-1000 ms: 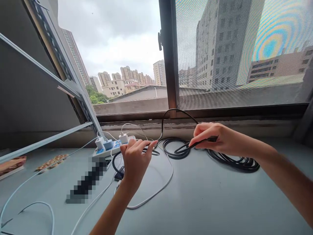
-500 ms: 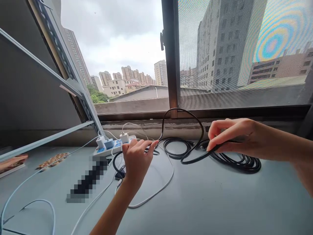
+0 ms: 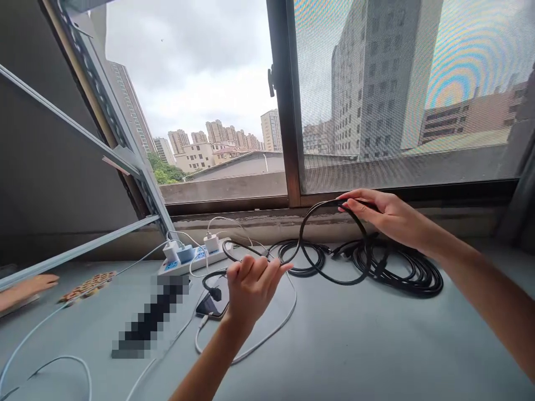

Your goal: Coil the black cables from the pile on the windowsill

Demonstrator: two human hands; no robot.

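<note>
My right hand point(image 3: 387, 214) is raised in front of the window sill and pinches a black cable point(image 3: 334, 245) at the top of a loop that hangs down to the grey table point(image 3: 355, 345). More of that cable lies coiled point(image 3: 412, 275) on the table under my right wrist. My left hand point(image 3: 253, 287) hovers over the table with its fingers loosely curled; the black cable runs just behind its fingertips, and whether they hold it I cannot make out. A phone point(image 3: 214, 305) lies flat just left of this hand.
A white power strip point(image 3: 194, 256) with white chargers sits near the window. White cables point(image 3: 267, 334) trail across the table. A pixelated dark object point(image 3: 148, 320) lies at the left. Another person's hand point(image 3: 27, 287) rests at the far left edge, beside a patterned mat point(image 3: 87, 285).
My right hand has lifted the black cable up and back, forming a standing loop. My left hand has dropped back toward me and loosened.
</note>
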